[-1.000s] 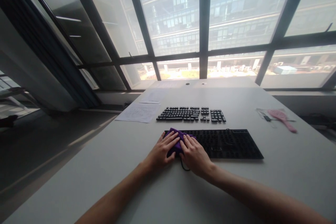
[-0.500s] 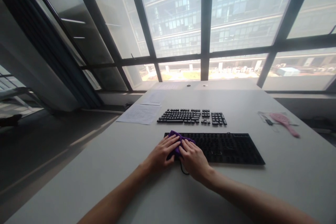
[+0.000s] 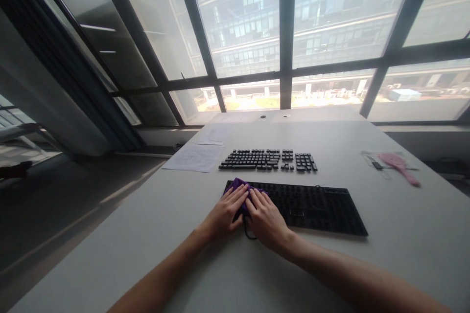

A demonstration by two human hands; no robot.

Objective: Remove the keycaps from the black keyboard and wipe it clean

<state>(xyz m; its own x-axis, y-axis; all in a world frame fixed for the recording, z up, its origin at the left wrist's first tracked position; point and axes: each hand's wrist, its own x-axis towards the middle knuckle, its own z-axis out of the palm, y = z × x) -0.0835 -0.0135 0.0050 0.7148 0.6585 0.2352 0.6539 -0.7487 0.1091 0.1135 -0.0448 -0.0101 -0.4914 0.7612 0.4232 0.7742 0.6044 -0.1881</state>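
A black keyboard base [image 3: 323,210] without its keycaps lies slightly slanted on the white table. On its left end is a bunched purple cloth [image 3: 238,182], largely covered by my fingers. My left hand [image 3: 224,212] presses the cloth's left part, fingers close together and pointing forward. Against it, my right hand [image 3: 270,220] holds the right part of the cloth down on the keyboard. A black cable [image 3: 250,237] loops out under the near edge between my hands. Behind the base, the loose black keycaps [image 3: 253,160] are laid out in keyboard order.
Printed paper sheets [image 3: 193,157] lie at the table's left edge. On the right are a pink hairbrush [image 3: 398,164], a clear plastic bag [image 3: 370,158] and a small dark object with a thin cord [image 3: 377,166]. Tall windows [image 3: 242,19] rise beyond the table [image 3: 176,274].
Both hands and the purple cloth have shifted slightly left on the keyboard base. The base has turned a little, its left end moving away and its right end nearer.
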